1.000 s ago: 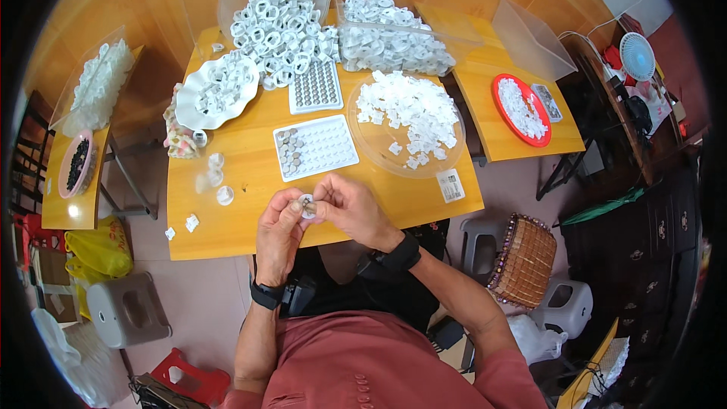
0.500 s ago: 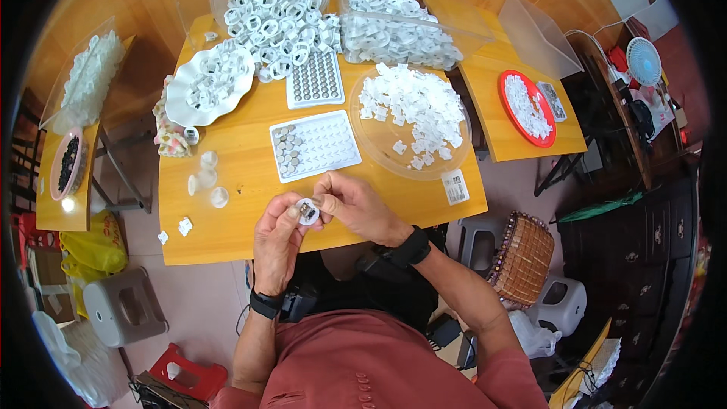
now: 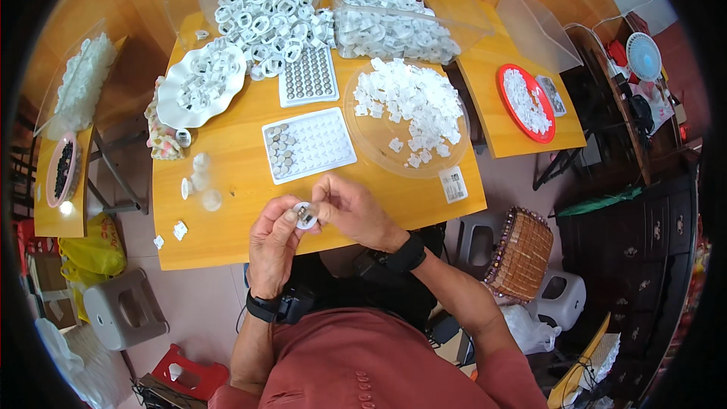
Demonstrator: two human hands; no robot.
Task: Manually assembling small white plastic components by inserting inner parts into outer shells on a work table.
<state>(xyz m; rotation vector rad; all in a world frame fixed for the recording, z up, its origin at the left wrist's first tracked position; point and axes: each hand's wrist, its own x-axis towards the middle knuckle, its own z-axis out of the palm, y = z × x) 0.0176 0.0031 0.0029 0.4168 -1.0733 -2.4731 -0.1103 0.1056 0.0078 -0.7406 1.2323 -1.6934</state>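
Near the front edge of the table, my left hand (image 3: 271,250) pinches a small round white plastic housing (image 3: 306,220) with a dark and metallic inside. My right hand (image 3: 354,213) is closed at the housing's right side, thumb and fingertips against it; whether a tiny part sits between them is hidden. Just beyond my hands lies a white blister tray (image 3: 326,136), with silvery button cells (image 3: 282,153) filling its left part. A second tray (image 3: 309,77) behind it is full of button cells. Left of my hands are several round translucent caps (image 3: 187,188).
Behind the trays are a heap of white ring-shaped parts (image 3: 269,15), a filled clear bin (image 3: 394,26) and a scalloped plate (image 3: 170,98). A round clear tray (image 3: 363,132) of white pieces sits right, near a label card (image 3: 453,185). A red plate (image 3: 544,135) rests on the side table.
My right thumb and fingertips have shifted over the housing, covering more of its right side. The housing has tilted slightly in my left hand. The whole view has shifted a little.
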